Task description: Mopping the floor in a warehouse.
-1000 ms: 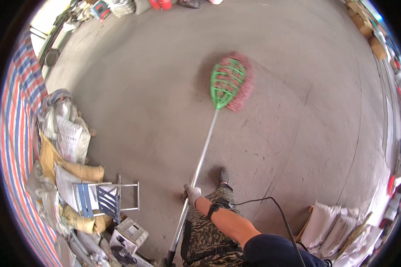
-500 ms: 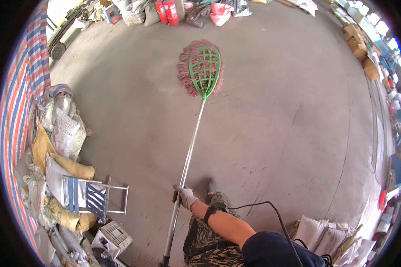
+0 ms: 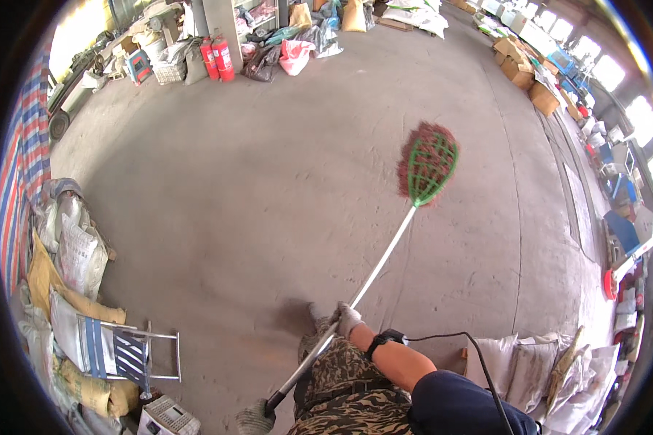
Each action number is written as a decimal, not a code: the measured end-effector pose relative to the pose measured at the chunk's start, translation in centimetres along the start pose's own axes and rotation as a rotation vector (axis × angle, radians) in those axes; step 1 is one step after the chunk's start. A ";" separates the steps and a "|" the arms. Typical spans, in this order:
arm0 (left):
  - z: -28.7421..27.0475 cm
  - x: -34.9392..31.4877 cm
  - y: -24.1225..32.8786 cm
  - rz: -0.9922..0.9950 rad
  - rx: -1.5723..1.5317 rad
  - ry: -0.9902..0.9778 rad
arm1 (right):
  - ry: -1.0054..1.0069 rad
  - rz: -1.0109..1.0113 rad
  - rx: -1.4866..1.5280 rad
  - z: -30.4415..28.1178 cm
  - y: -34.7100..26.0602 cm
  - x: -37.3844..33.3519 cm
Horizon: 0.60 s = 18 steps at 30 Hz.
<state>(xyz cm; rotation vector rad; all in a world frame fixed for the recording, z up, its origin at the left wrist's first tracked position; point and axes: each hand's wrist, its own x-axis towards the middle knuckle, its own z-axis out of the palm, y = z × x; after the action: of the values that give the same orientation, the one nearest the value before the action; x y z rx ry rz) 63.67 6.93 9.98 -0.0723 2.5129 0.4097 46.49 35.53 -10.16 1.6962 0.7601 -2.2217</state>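
A long-handled broom (image 3: 379,265) with reddish-brown bristles and a green lattice frame reaches away from me to the right. Its head (image 3: 432,163) is over the grey concrete floor; whether the bristles touch it I cannot tell. Partway up the pale handle, my right hand (image 3: 348,319), in a light glove with a dark strap at the wrist, is closed around it. At the dark lower end of the handle, my left hand (image 3: 255,419), also gloved, wraps the grip near the bottom edge of the view.
On the left, stuffed sacks (image 3: 80,250) lie beside a folding chair (image 3: 130,351) and a white plastic crate (image 3: 168,417). Pale sacks (image 3: 533,370) are at the lower right. Red fire extinguishers (image 3: 218,59) and bags line the far side. Cardboard boxes (image 3: 516,71) stand far right.
The broom head has swung right and the handle now slants more. My right hand has moved right with it. My left hand has come into view at the handle's end. The view has also shifted.
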 end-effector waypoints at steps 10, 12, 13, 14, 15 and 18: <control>-1.6 11.0 12.4 0.307 0.195 -0.265 | 0.154 -0.006 0.220 -11.6 -12.6 3.9; -2.1 13.1 15.4 0.348 0.221 -0.260 | 0.190 -0.039 0.175 -13.9 -14.5 8.4; -2.2 13.6 16.3 0.360 0.234 -0.279 | 0.182 -0.002 0.230 -14.2 -14.9 8.2; -1.7 14.4 16.9 0.355 0.234 -0.264 | 0.176 0.034 0.286 -14.3 -15.5 8.3; -1.7 15.0 17.6 0.341 0.242 -0.291 | 0.143 0.025 0.221 -14.0 -16.4 8.6; -2.7 17.2 21.3 0.350 0.267 -0.323 | 0.223 0.154 0.298 -14.4 -18.8 10.9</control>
<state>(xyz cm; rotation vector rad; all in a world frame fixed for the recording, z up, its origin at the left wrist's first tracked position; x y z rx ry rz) 45.01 26.99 8.30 0.5032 2.2331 0.1982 45.89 60.22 -18.44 2.0903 0.3373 -2.1471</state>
